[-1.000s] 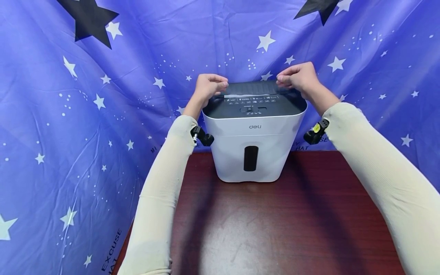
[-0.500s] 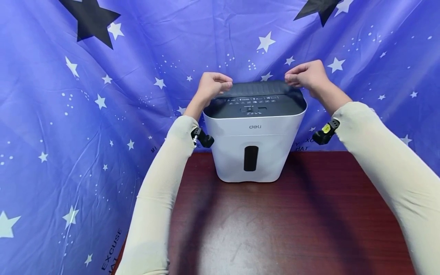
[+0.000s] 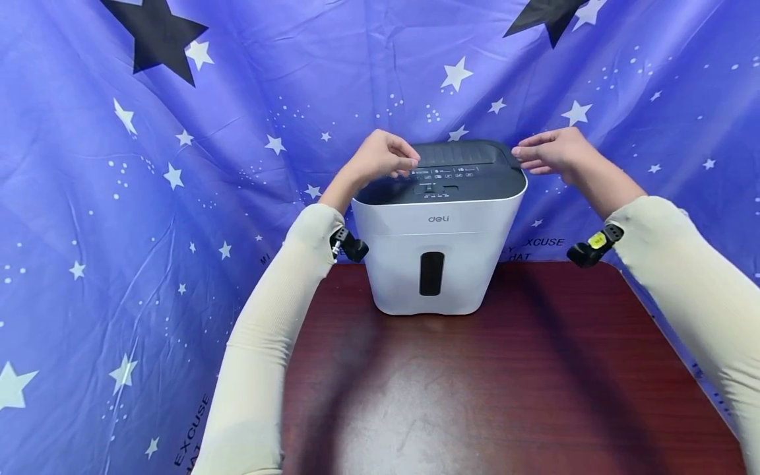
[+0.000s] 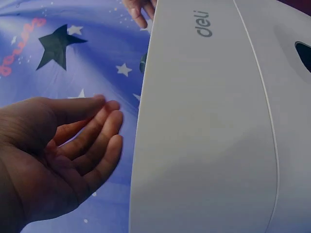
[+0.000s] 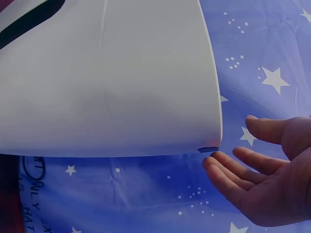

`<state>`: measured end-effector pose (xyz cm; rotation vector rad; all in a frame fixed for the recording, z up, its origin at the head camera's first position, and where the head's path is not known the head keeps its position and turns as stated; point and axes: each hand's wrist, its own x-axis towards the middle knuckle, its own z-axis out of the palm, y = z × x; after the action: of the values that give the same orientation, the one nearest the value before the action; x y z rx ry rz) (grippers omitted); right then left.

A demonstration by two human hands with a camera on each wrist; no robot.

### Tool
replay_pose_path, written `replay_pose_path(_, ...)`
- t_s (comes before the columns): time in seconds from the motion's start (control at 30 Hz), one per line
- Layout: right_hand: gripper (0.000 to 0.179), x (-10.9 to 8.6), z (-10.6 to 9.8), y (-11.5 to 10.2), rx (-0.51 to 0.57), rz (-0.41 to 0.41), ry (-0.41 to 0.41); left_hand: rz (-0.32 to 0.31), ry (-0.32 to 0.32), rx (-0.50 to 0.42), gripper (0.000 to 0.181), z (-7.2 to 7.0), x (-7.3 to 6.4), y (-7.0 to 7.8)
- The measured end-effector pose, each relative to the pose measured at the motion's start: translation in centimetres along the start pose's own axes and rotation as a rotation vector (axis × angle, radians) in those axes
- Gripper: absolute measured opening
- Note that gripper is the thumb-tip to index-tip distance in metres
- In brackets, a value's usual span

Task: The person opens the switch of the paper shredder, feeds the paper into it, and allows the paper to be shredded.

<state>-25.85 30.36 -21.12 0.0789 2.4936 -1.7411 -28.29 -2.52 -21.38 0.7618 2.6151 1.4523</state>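
Note:
A white paper shredder (image 3: 394, 254) with a dark top panel (image 3: 442, 188) and "deli" lettering stands upright at the back of the table. Over the left part of that panel hovers my left hand (image 3: 386, 157), its fingers loosely bent and thumb close to the index finger. In the left wrist view, nothing shows between the fingers of the left hand (image 4: 73, 150). My right hand (image 3: 558, 155) is beside the shredder's right rear corner. The right wrist view shows the right hand (image 5: 272, 179) with fingers spread from the thumb, holding nothing, fingertips right by the shredder's edge.
The dark red wooden table (image 3: 463, 389) spreads out in front of the shredder. A blue curtain (image 3: 267, 66) printed with stars hangs close behind it and along the left side. A small dark window (image 3: 431, 274) is on the shredder's front.
The white strip at the shredder's slot is gone from sight. My left hand has shifted right over the panel, while my right hand has moved right and opened its fingers.

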Motion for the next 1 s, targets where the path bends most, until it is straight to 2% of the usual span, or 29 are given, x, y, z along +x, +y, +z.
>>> replay_pose_path(0.13, 0.071, -0.4, -0.2, 1.1, -0.098, 0.022, -0.065, -0.026, -0.094, 0.081, 0.018, 0.1, -0.5, 0.5)
replay_pose_path(0.17, 0.078, -0.5, -0.2, 1.4, -0.111, 0.026, -0.080, -0.027, -0.115, 0.107, 0.018, 0.2, -0.6, 0.6)
replay_pose_path(0.23, 0.081, -0.7, -0.2, 1.8, -0.130, 0.028, -0.103, -0.023, -0.148, 0.156, 0.018, 0.3, -0.7, 0.8)
replay_pose_path(0.47, 0.073, -1.2, 0.8, 2.7, -0.065, 0.022, -0.147, -0.033, -0.208, 0.299, 0.023, 1.2, -0.6, 1.4)
replay_pose_path(0.73, 0.069, -1.2, 0.9, 3.1, 0.004, 0.025, -0.142, -0.210, -0.175, 0.443, 0.028, 1.9, -0.7, 3.3)
replay_pose_path(0.83, 0.058, -1.3, 0.9, 3.1, 0.021, 0.024, -0.135, -0.249, -0.149, 0.444, 0.027, 2.1, -0.6, 3.6)
replay_pose_path(1.0, 0.026, -1.4, 0.9, 3.1, 0.045, 0.025, -0.125, -0.292, -0.109, 0.410, 0.025, 2.6, -0.4, 3.4)
